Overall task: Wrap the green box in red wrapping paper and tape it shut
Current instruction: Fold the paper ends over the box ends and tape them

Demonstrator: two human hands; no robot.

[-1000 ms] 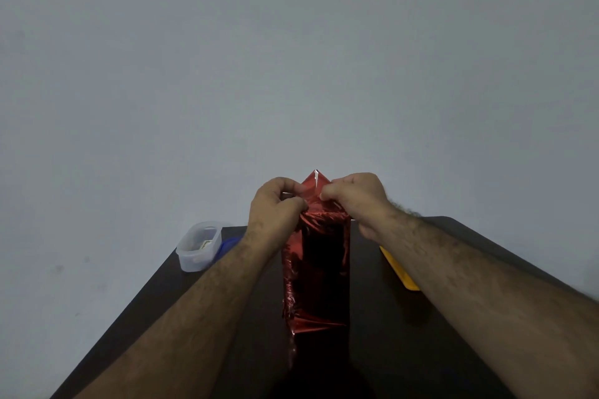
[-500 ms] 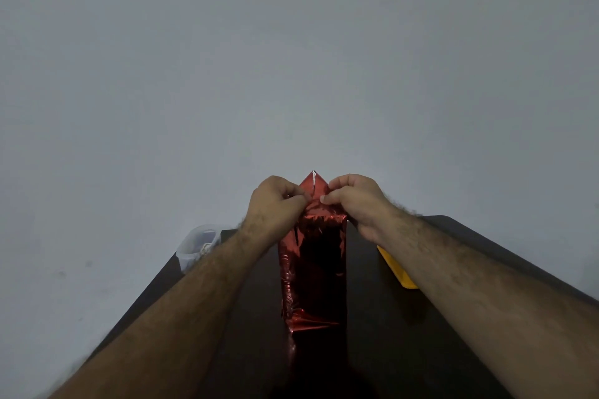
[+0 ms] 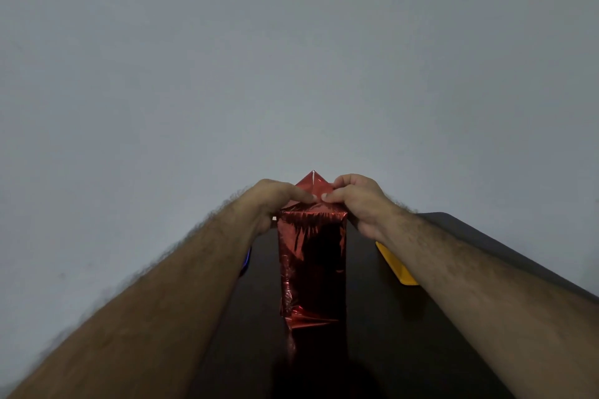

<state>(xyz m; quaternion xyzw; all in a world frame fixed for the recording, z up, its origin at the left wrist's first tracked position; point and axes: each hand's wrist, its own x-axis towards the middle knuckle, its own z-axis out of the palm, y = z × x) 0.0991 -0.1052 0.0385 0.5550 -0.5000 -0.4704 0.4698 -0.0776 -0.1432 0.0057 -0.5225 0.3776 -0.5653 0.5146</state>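
Observation:
A tall box wrapped in shiny red paper (image 3: 311, 262) lies lengthwise on the dark table (image 3: 421, 350), pointing away from me. No green shows through the wrapping. At its far end a triangular red flap (image 3: 313, 183) stands up in a point. My left hand (image 3: 275, 201) and my right hand (image 3: 356, 201) meet at the base of that flap, thumbs nearly touching, fingers curled over the paper's end folds. The near end of the paper is creased into a fold (image 3: 308, 321).
A yellow flat object (image 3: 397, 266) lies to the right of the box, partly under my right forearm. A blue edge (image 3: 248, 261) peeks out beside my left forearm. A plain grey wall fills the background beyond the table's far edge.
Both hands have slid down and outward on the far end, pressing the side folds flatter, so more of the triangular flap shows. My left forearm now hides the clear container on the left.

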